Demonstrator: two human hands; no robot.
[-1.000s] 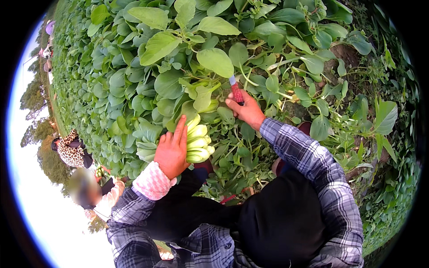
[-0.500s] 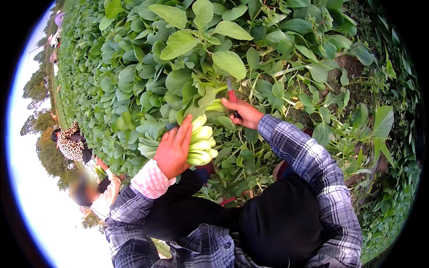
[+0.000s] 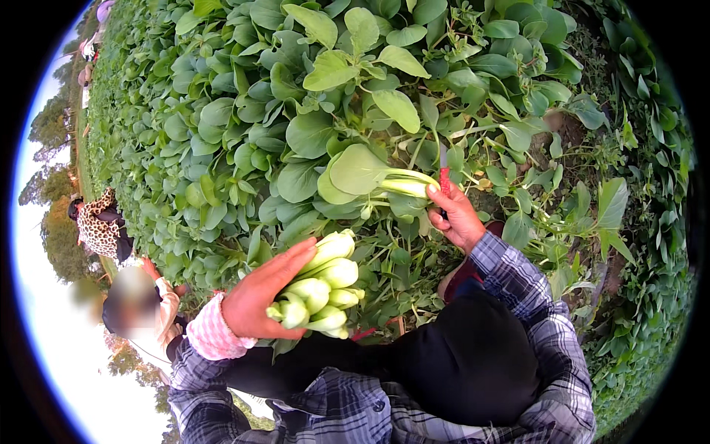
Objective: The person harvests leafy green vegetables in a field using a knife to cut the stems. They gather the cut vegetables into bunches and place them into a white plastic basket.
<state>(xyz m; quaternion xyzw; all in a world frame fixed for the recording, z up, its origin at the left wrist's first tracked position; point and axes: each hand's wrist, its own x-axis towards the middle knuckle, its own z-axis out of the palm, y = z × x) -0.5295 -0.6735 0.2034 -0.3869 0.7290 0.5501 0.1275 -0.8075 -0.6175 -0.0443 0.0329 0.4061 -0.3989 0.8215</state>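
Note:
Wrapped round a bunch of bok choy (image 3: 325,285), my left hand (image 3: 266,292) keeps the pale stem ends pointing to the right. The leaves of that bunch are mostly hidden behind the hand. Off to the right and a little farther, my right hand (image 3: 456,217) grips a red-handled knife (image 3: 444,177) with its blade pointing away from me. The same hand pinches a single bok choy (image 3: 377,177) by its stem end, its broad leaves stretching left over the crop. The two hands are apart.
Dense leafy plants (image 3: 214,118) cover the ground ahead and left. A taller light-green weed (image 3: 362,66) rises beyond my right hand. Bare soil (image 3: 566,137) shows at right. A person in a leopard-print top (image 3: 97,226) and another in a pale sleeve (image 3: 166,296) are at the left.
My left hand has drawn the bunch nearer and to the left. My right hand has moved right and nearer, bringing the single bok choy and knife clear of the bunch.

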